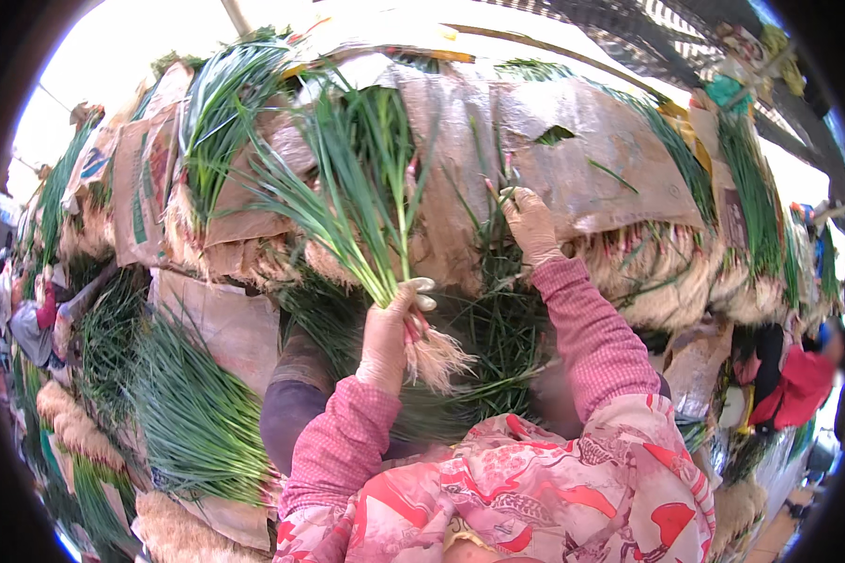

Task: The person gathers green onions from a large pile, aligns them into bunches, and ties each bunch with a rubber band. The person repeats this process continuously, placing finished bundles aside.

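Note:
My left hand point(386, 341), in a thin pale glove, is closed around the lower stems of a bunch of scallions point(355, 239). The green leaves fan out up and to the left, while pinkish bulb ends and pale stringy roots point(433, 357) stick out below the fist. To the right and farther forward, my gloved right hand point(530, 224) pinches a thin scallion stalk point(491, 188) with a reddish end. Behind that hand lies a worn woven sack point(595, 162), covering part of a heap whose roots point(648, 271) show along its lower edge.
Loose green leaves point(500, 338) lie in a tangle between my knees. On the left, a large pile of scallions point(193, 408) rests on sacking, near a root-covered bundle point(176, 531). Other people sit at the far left point(32, 324) and far right point(799, 383).

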Demonstrator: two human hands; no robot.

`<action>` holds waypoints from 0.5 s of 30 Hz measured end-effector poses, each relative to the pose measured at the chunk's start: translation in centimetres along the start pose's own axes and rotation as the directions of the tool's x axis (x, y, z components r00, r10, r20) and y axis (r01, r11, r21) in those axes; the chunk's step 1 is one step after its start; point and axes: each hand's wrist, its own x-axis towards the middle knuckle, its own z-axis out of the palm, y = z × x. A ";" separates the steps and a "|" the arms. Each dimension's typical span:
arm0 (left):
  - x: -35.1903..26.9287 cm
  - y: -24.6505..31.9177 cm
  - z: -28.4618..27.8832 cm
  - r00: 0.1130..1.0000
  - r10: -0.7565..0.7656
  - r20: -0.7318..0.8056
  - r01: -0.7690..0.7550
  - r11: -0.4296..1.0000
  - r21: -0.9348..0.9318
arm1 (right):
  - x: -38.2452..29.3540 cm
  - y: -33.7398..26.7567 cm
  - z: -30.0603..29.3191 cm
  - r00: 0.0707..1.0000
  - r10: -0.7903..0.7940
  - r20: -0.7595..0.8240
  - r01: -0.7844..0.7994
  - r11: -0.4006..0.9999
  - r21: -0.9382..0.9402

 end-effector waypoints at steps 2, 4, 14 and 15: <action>0.1 -0.7 -0.4 1.000 0.008 0.010 -0.008 1.000 0.018 | 0.5 -3.4 0.8 0.996 -0.039 0.078 0.024 0.983 0.181; 0.1 -1.0 -0.4 1.000 0.014 0.010 -0.015 0.998 0.058 | -1.2 -6.7 2.5 0.951 -0.047 0.306 -0.084 0.912 0.402; -0.1 -1.2 1.3 0.987 -0.053 -0.152 0.086 0.972 0.217 | -4.8 -12.9 5.8 0.998 0.051 -0.031 -0.024 0.819 0.574; -0.1 -1.2 1.2 0.990 -0.046 -0.134 0.074 0.974 0.213 | -5.5 -13.2 5.2 0.999 0.041 -0.035 -0.007 0.745 0.668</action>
